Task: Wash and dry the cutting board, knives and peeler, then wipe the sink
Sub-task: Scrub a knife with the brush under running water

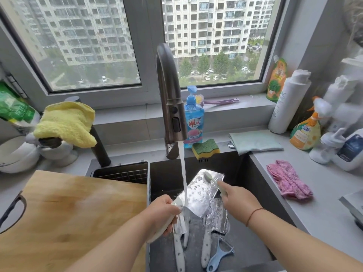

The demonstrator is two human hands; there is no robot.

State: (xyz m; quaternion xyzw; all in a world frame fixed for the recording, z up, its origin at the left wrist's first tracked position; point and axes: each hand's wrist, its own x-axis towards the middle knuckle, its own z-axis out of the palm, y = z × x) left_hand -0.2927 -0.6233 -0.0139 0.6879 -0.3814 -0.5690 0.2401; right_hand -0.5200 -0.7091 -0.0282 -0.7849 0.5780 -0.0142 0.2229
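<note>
My left hand [165,214] grips the pale handle of a cleaver [198,193], holding its wet blade flat under the running water over the dark sink [241,250]. My right hand [238,201] holds a pale green brush [213,181] whose head rests on the far end of the blade. Two more white-handled knives lie in the basin, a smaller one [179,244] and another cleaver [216,220]. A blue peeler [220,254] lies beside them. The wooden cutting board [74,218] rests on the counter at the left.
The faucet [170,99] arches over the sink, water flowing. Behind it stand a blue soap bottle [193,122] and a green-yellow sponge [205,149]. A pink cloth [288,181], a pale green cloth [255,142] and spray bottles occupy the right counter. A yellow towel [66,124] sits at left.
</note>
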